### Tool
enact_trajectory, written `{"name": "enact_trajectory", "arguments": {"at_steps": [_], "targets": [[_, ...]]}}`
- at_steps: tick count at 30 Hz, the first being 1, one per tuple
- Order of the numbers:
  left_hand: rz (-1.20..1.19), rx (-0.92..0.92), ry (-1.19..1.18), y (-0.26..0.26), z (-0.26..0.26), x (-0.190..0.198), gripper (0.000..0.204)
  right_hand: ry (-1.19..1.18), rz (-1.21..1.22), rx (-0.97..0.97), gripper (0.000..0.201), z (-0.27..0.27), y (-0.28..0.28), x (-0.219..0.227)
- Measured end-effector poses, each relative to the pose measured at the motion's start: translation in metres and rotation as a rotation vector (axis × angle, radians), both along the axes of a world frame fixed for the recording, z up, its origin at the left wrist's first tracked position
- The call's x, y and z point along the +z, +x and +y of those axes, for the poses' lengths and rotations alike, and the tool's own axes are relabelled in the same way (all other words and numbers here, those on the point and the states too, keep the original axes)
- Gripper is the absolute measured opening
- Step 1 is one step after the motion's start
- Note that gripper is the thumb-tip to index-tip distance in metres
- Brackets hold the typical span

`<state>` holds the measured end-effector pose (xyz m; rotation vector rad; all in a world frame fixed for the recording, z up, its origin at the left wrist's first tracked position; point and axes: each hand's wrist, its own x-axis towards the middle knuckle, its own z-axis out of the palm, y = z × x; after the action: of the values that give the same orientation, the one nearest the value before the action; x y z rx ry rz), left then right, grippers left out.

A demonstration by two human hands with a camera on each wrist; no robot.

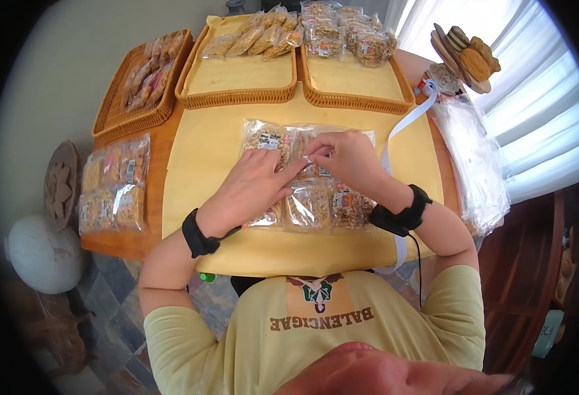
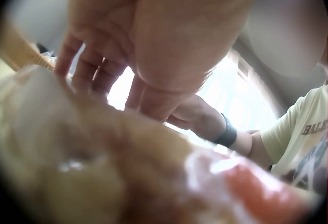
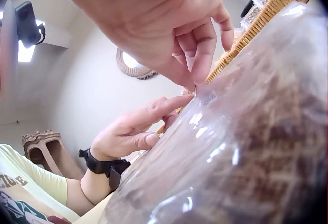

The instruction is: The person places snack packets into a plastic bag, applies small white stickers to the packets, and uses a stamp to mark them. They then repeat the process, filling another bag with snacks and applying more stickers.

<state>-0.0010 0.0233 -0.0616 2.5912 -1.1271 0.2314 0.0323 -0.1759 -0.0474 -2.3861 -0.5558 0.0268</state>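
Observation:
A large clear plastic bag [image 1: 309, 205] lies flat before me, filled with several small packets of crunchy-looking snacks. My left hand [image 1: 253, 181] rests on its left part, index finger stretched toward the middle, the fingertip beside the right hand's fingertips. With thumb and index finger, my right hand [image 1: 349, 158] pinches a small white sticker [image 1: 307, 158] at the bag's surface; its other fingers are curled. In the right wrist view, a small printed label [image 3: 209, 99] shows on the plastic just below the pinch. The left wrist view is mostly blurred packets under the left palm.
A white strip [image 1: 401, 125] runs down the right side. Empty clear bags [image 1: 470, 164] are stacked at the right edge. Wicker trays [image 1: 237, 99] with packaged snacks line the back. Another filled bag [image 1: 115, 184] lies on the left. Yellow paper [image 1: 197, 158] covers the table.

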Motion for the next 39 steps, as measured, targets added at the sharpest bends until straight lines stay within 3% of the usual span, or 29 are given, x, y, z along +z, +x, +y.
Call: {"name": "enact_trajectory", "arguments": {"at_steps": [5,7,17,19,23,29,35,39], "targets": [[-0.052,0.002,0.019,-0.001,0.000,-0.003,0.052,-0.119,-0.100,0.015,0.008,0.003,0.000,-0.003],[-0.054,0.006,0.023,-0.002,0.000,-0.003,0.051,-0.228,-0.309,0.057,0.007,0.005,0.000,-0.008],[-0.092,0.003,0.036,-0.004,-0.001,-0.003,0.043,-0.383,-0.451,0.137,0.009,0.013,-0.004,-0.004],[-0.100,0.002,0.038,-0.004,-0.001,-0.003,0.043,-0.404,-0.280,-0.016,0.009,0.013,-0.004,-0.001],[-0.114,0.002,0.043,-0.004,-0.001,-0.004,0.042,-0.308,-0.353,0.023,0.008,0.008,0.002,-0.005],[-0.116,0.004,0.053,-0.003,-0.002,-0.005,0.042,-0.378,-0.254,0.003,0.007,-0.002,0.012,-0.004],[-0.104,0.009,0.073,-0.004,-0.002,-0.003,0.043,-0.229,-0.165,0.059,0.008,-0.007,0.013,0.001],[-0.052,0.024,0.061,-0.004,-0.002,-0.002,0.045,-0.012,0.188,-0.006,0.009,-0.009,0.012,0.013]]}}
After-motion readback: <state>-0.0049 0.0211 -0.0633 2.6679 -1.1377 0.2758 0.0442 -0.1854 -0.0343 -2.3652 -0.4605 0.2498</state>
